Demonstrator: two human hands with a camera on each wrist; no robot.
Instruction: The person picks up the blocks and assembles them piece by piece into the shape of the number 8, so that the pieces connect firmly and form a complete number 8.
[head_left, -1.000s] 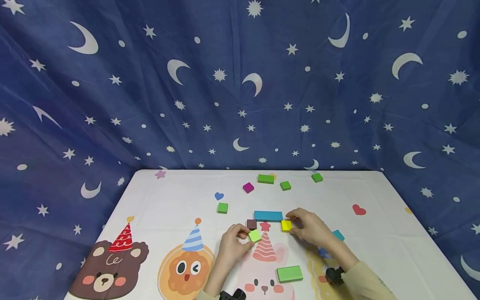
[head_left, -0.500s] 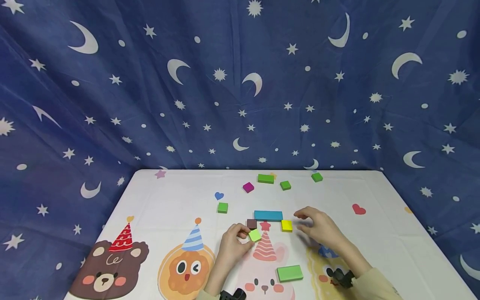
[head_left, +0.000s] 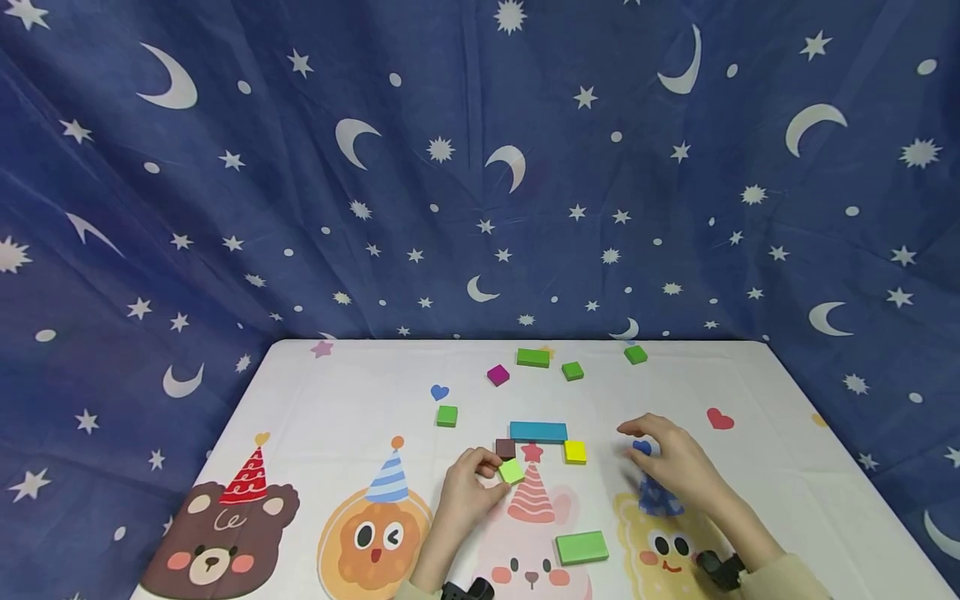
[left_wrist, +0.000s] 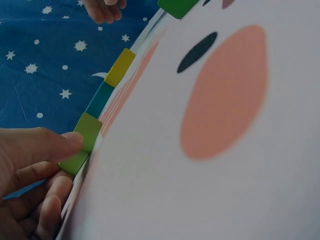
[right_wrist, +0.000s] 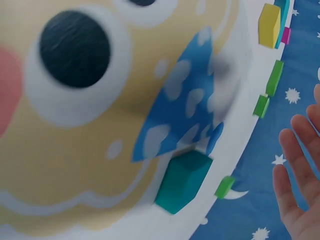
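My left hand (head_left: 467, 492) pinches a light green block (head_left: 512, 472) between thumb and fingers, right by a dark brown block (head_left: 506, 448). In the left wrist view, the thumb lies on that green block (left_wrist: 86, 131). A long blue block (head_left: 538, 432) lies just behind, and a yellow block (head_left: 575, 452) sits near its right end. To the right of the yellow block, my right hand (head_left: 678, 462) hovers with relaxed fingers and holds nothing. A teal block (right_wrist: 184, 180) shows in the right wrist view; in the head view the right hand or arm hides it.
A larger green block (head_left: 582, 547) lies toward the front. Farther back are a magenta block (head_left: 498, 375), a green rectangular block (head_left: 533, 357) and several small green blocks (head_left: 447, 416). The white printed tablecloth (head_left: 360, 383) ends at a blue star-patterned curtain (head_left: 420, 192).
My right hand has let go of the yellow block and moved away to the right. My left hand stays in place with the light green block.
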